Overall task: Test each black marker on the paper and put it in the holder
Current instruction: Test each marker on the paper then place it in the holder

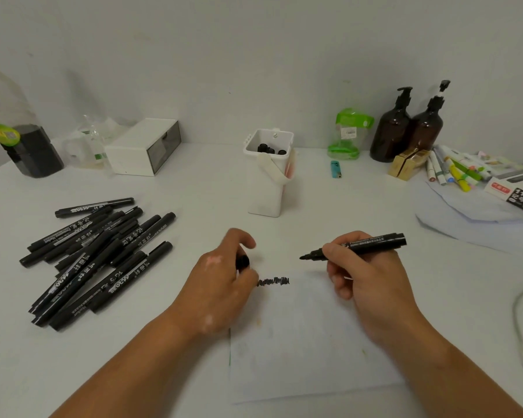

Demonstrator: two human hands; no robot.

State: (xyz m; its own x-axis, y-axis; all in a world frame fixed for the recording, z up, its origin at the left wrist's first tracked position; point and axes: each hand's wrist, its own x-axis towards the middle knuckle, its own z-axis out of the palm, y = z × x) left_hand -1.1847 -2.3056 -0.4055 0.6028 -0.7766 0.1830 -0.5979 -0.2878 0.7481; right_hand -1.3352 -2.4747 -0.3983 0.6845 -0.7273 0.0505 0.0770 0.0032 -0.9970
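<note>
My right hand (357, 267) grips an uncapped black marker (375, 243), its tip pointing left a little above the white paper (308, 342). A black scribble (274, 281) marks the paper's top edge. My left hand (221, 285) holds the marker's black cap (242, 262) in curled fingers, just left of the scribble. A pile of several capped black markers (97, 257) lies on the table at the left. The white holder (269, 173) stands behind the paper with a few black markers (269, 149) inside it.
At the back left stand a dark-filled bottle (27, 146) and a white drawer box (145, 146). A blue lighter (335, 169), a green container (347, 134) and two brown pump bottles (408, 131) stand at the back right. Coloured markers (453, 170) and a marker box (517, 191) lie far right.
</note>
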